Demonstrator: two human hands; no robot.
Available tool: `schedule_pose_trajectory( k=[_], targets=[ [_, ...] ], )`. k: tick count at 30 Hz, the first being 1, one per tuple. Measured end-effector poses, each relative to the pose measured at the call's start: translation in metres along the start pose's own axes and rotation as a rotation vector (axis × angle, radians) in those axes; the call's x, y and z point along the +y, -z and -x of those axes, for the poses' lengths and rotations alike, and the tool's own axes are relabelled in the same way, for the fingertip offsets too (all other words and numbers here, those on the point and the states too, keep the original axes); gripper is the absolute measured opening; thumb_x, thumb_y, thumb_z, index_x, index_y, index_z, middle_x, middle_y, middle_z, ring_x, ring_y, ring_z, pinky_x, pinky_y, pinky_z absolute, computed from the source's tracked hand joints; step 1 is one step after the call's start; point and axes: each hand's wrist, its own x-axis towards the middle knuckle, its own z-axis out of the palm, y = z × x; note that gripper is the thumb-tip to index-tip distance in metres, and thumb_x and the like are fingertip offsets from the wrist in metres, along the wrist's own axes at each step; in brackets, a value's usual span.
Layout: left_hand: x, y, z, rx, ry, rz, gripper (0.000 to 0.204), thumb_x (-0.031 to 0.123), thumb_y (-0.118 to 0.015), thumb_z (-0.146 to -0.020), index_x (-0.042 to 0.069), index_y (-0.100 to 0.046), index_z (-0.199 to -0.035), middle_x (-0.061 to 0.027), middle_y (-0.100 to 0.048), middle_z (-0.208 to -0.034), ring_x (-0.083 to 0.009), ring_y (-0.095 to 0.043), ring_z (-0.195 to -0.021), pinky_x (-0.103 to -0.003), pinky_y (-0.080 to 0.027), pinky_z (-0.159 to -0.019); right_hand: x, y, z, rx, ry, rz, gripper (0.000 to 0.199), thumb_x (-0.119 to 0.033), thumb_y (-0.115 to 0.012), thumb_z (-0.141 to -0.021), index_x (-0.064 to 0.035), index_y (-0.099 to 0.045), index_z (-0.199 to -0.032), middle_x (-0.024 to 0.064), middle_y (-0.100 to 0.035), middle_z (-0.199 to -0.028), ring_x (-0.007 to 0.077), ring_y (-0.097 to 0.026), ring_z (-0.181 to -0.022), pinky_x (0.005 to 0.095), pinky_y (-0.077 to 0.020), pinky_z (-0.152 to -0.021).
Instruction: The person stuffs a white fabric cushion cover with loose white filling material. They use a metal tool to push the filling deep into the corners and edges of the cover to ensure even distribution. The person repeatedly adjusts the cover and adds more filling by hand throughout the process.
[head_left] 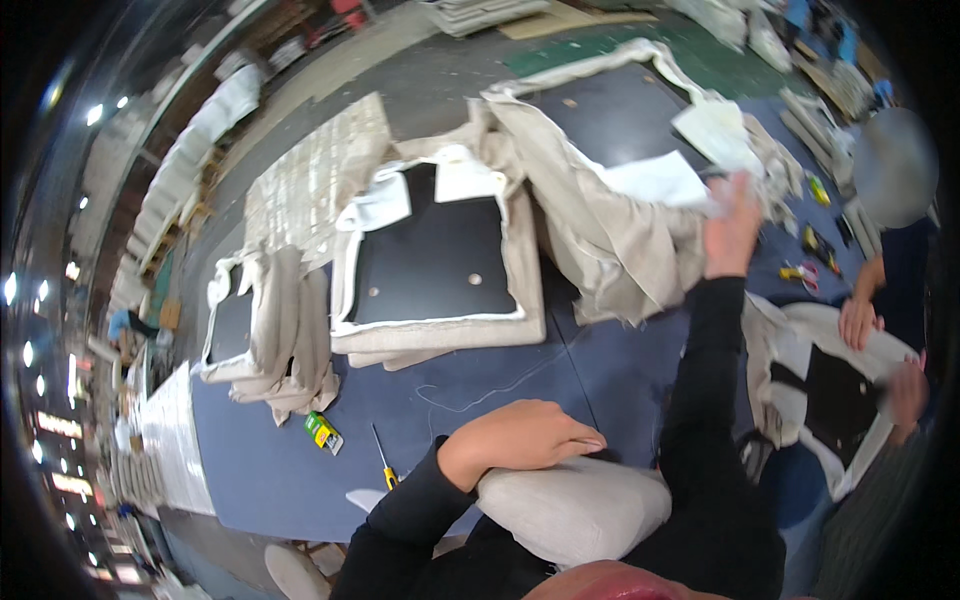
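Observation:
A beige padded cushion [575,508] leans against my body at the table's near edge. My left hand [525,435] is closed over its top edge, the thumb side toward the right. My right arm stretches far forward, and my right hand [733,228] is at the near right corner of a large beige fabric cover with a dark panel [610,115]. White flaps [660,180] lie beside that hand. Its fingers are blurred, so their grip is unclear. Between these, a beige upholstered seat with a black underside [430,260] lies face down on a stack.
A yellow-handled screwdriver [385,462], a green-yellow box [323,432] and loose thread [470,400] lie on the blue table [260,470]. Folded covers [270,330] are stacked at left. At right a co-worker's hands [860,320] handle another cover [790,350] near scissors [800,275].

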Motion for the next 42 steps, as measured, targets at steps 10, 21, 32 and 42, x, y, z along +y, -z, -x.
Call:
schedule_pose_trajectory(
  k=[10, 21, 32, 42],
  targets=[
    [-0.004, 0.009, 0.019, 0.028, 0.083, 0.126, 0.049, 0.045, -0.045, -0.114, 0.012, -0.074, -0.134, -0.0144, -0.076, -0.083, -0.0337, -0.074, -0.082, -0.046, -0.056, -0.08, -0.148, -0.012, 0.023, -0.674, -0.065, -1.452, 0.018, -0.003, -0.062, -0.1, -0.0121, -0.061, -0.084, -0.0054, -0.037, -0.068, 0.0072, -0.03, -0.053, 0.026, -0.0235, -0.054],
    [0.015, -0.029, 0.038, 0.243, -0.007, 0.009, 0.042, 0.041, -0.056, -0.108, 0.006, -0.08, -0.107, -0.0142, -0.072, -0.074, -0.0311, -0.071, -0.07, -0.044, -0.055, -0.071, -0.238, -0.127, 0.165, -0.59, -0.277, -0.799, 0.057, -0.031, -0.065, -0.098, -0.0012, -0.046, -0.143, 0.0056, -0.054, -0.099, 0.0164, -0.048, -0.081, 0.0333, -0.0403, -0.07],
    [0.135, -0.064, 0.108, 1.235, -0.398, 0.661, 0.019, 0.012, -0.071, -0.103, 0.007, -0.059, -0.116, 0.0033, -0.056, -0.084, -0.0015, -0.046, -0.062, -0.02, -0.035, -0.053, -0.283, -0.147, 0.227, -0.418, -0.282, -0.867, 0.037, -0.014, -0.057, -0.108, -0.0005, -0.055, -0.142, 0.0149, -0.066, -0.127, 0.0268, -0.065, -0.112, 0.043, -0.0552, -0.1],
    [0.061, -0.061, 0.061, 1.346, -0.33, 0.632, 0.024, 0.024, -0.069, -0.108, 0.006, -0.061, -0.122, 0.006, -0.053, -0.081, -0.0009, -0.04, -0.059, -0.021, -0.032, -0.051, -0.253, -0.159, 0.29, -0.377, -0.348, -0.595, 0.038, 0.001, -0.055, -0.104, -0.0095, -0.05, -0.14, 0.0116, -0.064, -0.133, 0.0246, -0.066, -0.119, 0.0417, -0.0557, -0.104]
  ],
)
